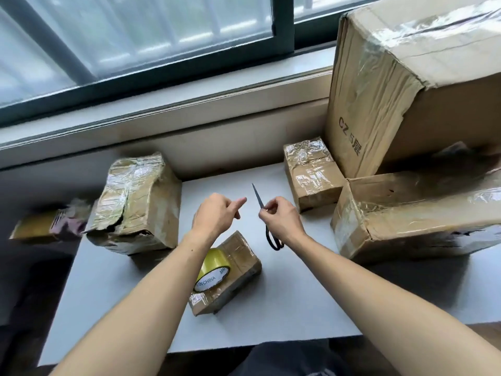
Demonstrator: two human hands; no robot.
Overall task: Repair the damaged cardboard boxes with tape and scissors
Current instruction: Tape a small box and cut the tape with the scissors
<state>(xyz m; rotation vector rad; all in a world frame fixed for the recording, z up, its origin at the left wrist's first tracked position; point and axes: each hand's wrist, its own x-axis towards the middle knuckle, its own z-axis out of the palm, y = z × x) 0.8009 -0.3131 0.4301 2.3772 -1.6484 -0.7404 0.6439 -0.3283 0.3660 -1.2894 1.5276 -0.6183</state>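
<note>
Right hand [282,218] pinches the scissors [267,221] mid-blade, tip pointing far, handles near; left hand [217,215] loosely curled, empty – tape roll [212,270] sits on the small box [230,275] just beneath the left forearm, nearer that hand

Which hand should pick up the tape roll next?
Left. The left hand holds nothing and hovers just above the tape roll; the right hand is busy gripping the scissors.
</note>
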